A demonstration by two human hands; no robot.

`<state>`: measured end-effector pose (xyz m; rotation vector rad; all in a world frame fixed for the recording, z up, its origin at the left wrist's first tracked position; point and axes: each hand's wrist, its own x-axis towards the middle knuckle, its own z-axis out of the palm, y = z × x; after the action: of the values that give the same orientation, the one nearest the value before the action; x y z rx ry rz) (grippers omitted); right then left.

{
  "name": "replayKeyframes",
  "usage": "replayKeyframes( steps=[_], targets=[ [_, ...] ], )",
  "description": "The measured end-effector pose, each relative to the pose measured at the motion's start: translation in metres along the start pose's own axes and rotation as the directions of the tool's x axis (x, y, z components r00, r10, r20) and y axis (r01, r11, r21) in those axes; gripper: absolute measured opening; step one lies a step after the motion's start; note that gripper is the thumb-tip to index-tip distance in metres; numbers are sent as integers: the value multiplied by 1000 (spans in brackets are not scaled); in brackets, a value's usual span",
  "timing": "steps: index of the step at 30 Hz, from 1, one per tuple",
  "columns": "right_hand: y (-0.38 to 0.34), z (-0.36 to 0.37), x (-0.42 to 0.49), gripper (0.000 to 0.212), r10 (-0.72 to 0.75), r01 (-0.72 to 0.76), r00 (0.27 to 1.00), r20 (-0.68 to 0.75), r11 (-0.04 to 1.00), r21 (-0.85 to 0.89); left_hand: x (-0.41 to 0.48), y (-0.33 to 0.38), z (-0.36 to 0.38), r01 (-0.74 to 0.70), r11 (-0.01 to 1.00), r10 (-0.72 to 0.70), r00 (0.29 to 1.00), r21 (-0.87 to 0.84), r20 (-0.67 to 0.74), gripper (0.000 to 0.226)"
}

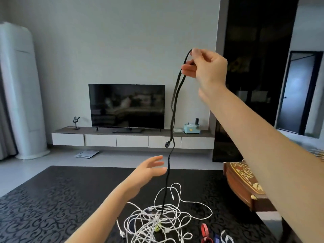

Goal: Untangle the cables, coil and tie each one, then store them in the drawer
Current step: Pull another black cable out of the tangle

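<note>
Lifting a thin black cable (172, 109) in a pinching right hand (206, 65), its lower run dropping into the tangled white cables (157, 218) on the dark patterned desk (52, 199); left hand (150, 170) open beside it; untangling looks barely begun, nothing coiled, tied or stored.

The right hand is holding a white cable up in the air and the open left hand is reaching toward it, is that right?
Not quite. The right hand holds up a black cable, not a white one; the white cables lie tangled on the table. The open left hand does reach toward it. The head view shows this.
</note>
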<state>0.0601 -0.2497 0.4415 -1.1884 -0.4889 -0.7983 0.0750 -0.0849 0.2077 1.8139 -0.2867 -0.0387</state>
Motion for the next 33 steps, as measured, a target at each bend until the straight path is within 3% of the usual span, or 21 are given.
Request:
replayKeyframes(
  steps=[5, 7, 9, 12, 14, 16, 18, 21, 24, 27, 30, 33],
  targets=[
    [-36, -2, -4, 15, -14, 15, 1000, -15, 994, 106, -12, 12, 36, -92, 993, 92, 996, 77, 5, 12],
    [-47, -8, -5, 14, -36, 40, 999, -32, 990, 132, -16, 11, 44, -100, 990, 102, 995, 99, -17, 17],
    [-52, -19, -8, 14, -39, 42, 998, -44, 997, 69, -17, 11, 42, -71, 997, 75, 987, 29, -143, 21],
    [-32, -46, -26, 21, 86, -81, 996, 6, 959, -272, -13, 14, 20, -59, 989, 1, 916, -132, -401, 21],
    [-2, -71, -52, 23, 288, -196, 956, 63, 781, -593, -13, 23, 1, -50, 996, 4, 859, -76, -513, 24],
    [35, -96, -89, 21, 507, -243, 857, 87, 548, -801, -11, 37, -14, -72, 997, 58, 827, -3, -559, 26],
    [68, -115, -130, 19, 688, -331, 720, 96, 461, -823, -14, 55, -25, -119, 991, 137, 824, 68, -549, 26],
    [99, -127, -179, 11, 807, -535, 576, 129, 492, -687, -20, 82, -29, -187, 982, 183, 868, 39, -462, 27],
    [117, -123, -203, 23, 821, -588, 545, 167, 517, -622, -24, 101, -23, -234, 956, 144, 900, -177, -412, 43],
    [132, -111, -210, 33, 802, -590, 566, 189, 554, -587, -26, 108, -13, -242, 914, 112, 922, -325, -370, 43],
    [147, -96, -214, 43, 765, -499, 586, 267, 601, -624, -29, 107, -3, -238, 867, 133, 957, -437, -257, 39],
    [165, -75, -225, 45, 771, -424, 548, 326, 592, -686, -32, 106, 5, -245, 847, 171, 966, -472, -196, 48]
  ],
)
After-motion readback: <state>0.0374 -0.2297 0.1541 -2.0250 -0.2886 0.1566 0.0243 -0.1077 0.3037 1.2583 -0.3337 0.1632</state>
